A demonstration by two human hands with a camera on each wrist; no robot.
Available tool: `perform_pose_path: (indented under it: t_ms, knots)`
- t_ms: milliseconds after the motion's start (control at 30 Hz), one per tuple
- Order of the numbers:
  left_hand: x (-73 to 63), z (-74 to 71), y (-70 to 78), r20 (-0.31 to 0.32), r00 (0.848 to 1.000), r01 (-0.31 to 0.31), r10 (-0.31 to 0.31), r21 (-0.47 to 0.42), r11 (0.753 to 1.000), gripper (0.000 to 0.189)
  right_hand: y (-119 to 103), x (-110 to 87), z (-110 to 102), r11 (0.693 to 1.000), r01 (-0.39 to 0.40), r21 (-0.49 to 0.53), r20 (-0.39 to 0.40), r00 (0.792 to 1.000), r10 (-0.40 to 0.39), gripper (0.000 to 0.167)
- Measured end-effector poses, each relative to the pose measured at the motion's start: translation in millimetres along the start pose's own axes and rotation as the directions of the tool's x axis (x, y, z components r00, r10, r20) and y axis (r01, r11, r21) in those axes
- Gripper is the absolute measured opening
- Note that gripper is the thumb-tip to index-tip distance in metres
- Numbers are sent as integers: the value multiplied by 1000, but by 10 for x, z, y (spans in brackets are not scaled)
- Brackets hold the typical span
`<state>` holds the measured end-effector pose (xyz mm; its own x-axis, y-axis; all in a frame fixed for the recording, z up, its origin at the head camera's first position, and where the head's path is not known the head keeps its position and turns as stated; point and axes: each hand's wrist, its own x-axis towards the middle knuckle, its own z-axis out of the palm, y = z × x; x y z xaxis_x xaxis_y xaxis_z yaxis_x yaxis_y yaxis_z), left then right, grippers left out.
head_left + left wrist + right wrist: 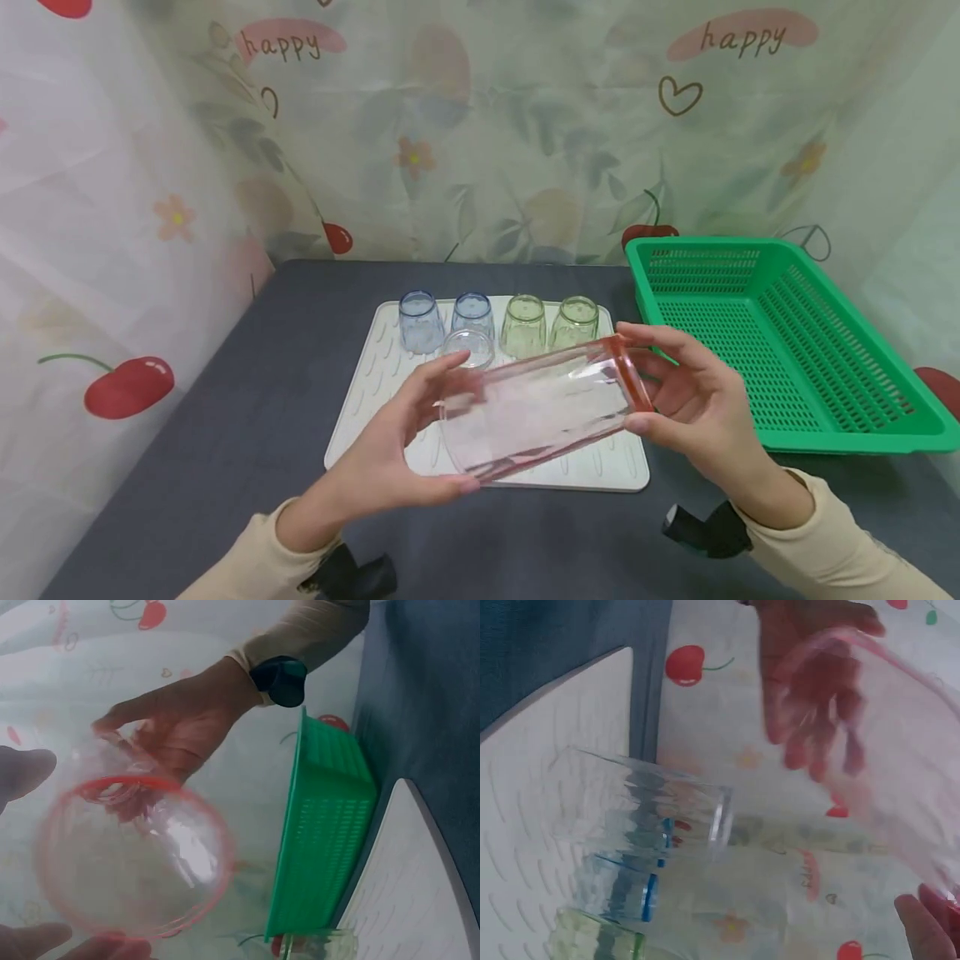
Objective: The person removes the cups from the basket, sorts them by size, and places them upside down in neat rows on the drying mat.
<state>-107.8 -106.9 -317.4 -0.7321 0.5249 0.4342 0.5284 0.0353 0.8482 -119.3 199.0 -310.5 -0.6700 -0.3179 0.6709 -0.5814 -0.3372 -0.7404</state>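
Note:
Both hands hold a tall pink-tinted clear glass point(540, 408) tilted above the white mat, its thick red end raised to the right. My right hand point(697, 400) grips that red end between thumb and fingers. Around the wider left end curves my left hand point(397, 442), its thumb at the lower edge and its fingers partly seen through the glass. On the mat point(360, 408) behind stand two blue glasses point(421, 323), two green glasses point(523, 327) and a clear glass point(645, 802), which the pink glass partly covers in the head view.
A green perforated basket point(795, 442) stands on the dark table point(247, 400) to the right of the mat. A printed curtain point(510, 108) hangs behind and at both sides. Each wrist carries a black camera mount point(708, 530).

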Motion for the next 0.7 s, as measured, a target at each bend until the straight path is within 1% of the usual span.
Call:
perform_pose_path:
  t_ms: [33,100,200,267,333,433,567,700]
  knots:
    - [-12,-3,-13,5,1000,3,-3,24,1000,100,-12,7,7,1000,-8,-20,0,1000,8,62]
    - [-30,-23,-29,-4,1000,15,-14,86,996,96,-27,11,29,993,-49,-107,-3,999,49,65]
    - [-59,-79,-44,-55,998,48,-38,193,980,86,-21,-4,55,963,-140,-231,-15,990,140,68]
    - [-79,-120,-58,-89,994,80,-59,252,964,77,-4,-17,62,944,-186,-272,-30,982,184,68]
    - [-96,-152,-75,-113,991,100,-70,288,952,71,15,-22,58,938,-200,-284,-41,980,197,66]
    - [-111,-190,-98,-124,990,106,-68,324,940,65,26,-15,57,934,-205,-292,-50,979,199,65]
    - [-120,-218,-111,-125,991,95,-54,353,931,63,35,0,60,927,-214,-307,-57,977,207,64]
    - [-123,-227,-117,-129,991,84,-39,366,927,61,48,5,59,927,-217,-307,-62,976,208,64]
